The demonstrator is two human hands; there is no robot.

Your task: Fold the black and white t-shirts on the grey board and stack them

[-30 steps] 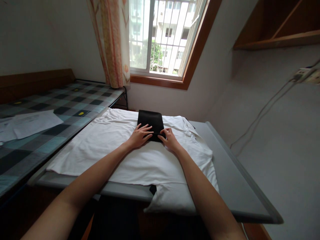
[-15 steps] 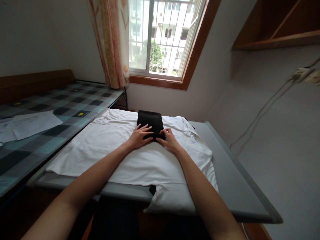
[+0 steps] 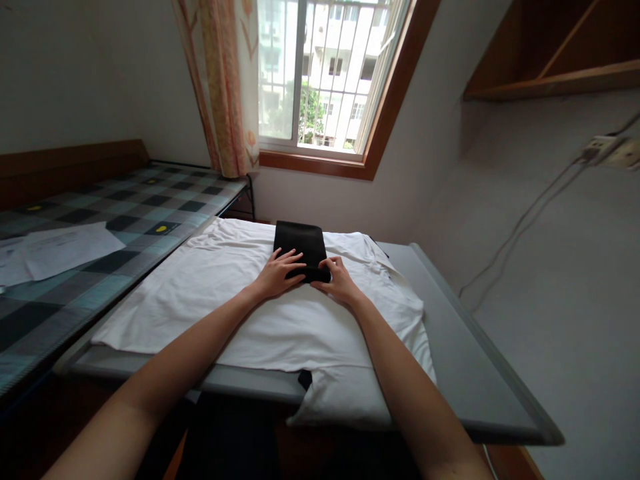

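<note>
Cloth (image 3: pixel 300 239), black, rectangular, is apparently part-folded on white fabric shirt (image 3: pixel 187 293), pinched by right hand (image 3: pixel 341 281), pressed by splayed left hand (image 3: pixel 277 275).

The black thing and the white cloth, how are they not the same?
The black thing is much smaller; the white cloth spreads over much of the grey table. The black thing looks smooth on top, while the white cloth is wrinkled. The black thing lies on top, the white cloth underneath.
</note>
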